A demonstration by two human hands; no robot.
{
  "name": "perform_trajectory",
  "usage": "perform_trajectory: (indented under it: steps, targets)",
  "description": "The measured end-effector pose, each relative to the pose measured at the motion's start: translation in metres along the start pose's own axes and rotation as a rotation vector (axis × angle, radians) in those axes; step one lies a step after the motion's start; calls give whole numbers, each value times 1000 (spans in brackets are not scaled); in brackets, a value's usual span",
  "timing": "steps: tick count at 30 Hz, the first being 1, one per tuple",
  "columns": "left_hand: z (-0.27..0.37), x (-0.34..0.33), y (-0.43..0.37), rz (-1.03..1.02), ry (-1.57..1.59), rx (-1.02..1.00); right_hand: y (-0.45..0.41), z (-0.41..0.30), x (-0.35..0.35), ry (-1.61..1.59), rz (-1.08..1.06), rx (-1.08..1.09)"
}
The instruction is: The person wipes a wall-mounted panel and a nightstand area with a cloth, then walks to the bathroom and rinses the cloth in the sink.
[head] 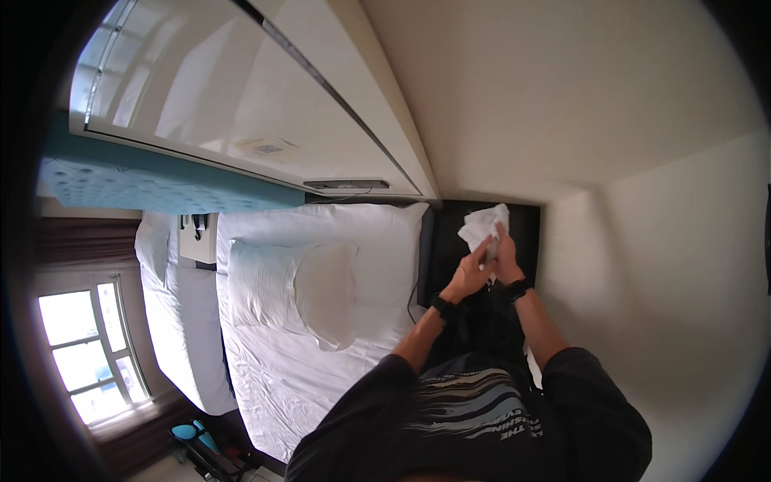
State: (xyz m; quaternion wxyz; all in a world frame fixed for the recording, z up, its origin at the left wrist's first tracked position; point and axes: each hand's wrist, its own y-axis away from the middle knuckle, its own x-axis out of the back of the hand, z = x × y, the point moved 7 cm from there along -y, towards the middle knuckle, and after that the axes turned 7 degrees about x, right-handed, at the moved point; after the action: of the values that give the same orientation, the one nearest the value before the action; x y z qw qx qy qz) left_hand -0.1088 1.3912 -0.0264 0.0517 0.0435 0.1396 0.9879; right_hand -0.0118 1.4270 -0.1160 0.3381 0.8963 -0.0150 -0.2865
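A crumpled white cloth (482,224) is held in front of me, over the dark floor beside the bed. My right hand (508,256) grips it from the right side, with fingers along its edge. At its lower left, my left hand (471,274) pinches the cloth, and the two hands nearly touch. Each wrist wears a black band. The hands partly hide the lower end of the cloth.
On the left lies a bed with white sheets (385,259) and a white pillow (268,286). A glossy white panel (253,90) and a blue tufted headboard (174,178) stand above it. A beige wall (650,253) rises close on the right. A nightstand (205,241) separates two beds.
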Motion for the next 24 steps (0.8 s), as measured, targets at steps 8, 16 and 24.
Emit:
perform_trajectory:
  steps: [8,16,24]
  targets:
    - [-45,-2,31,-102,418,154,25,-2,16,260,197,295]
    - [-8,105,-29,90,428,-32,2,-41,-117,370,86,731]
    - [10,194,-49,455,427,-173,-51,-33,-228,741,-208,1135]
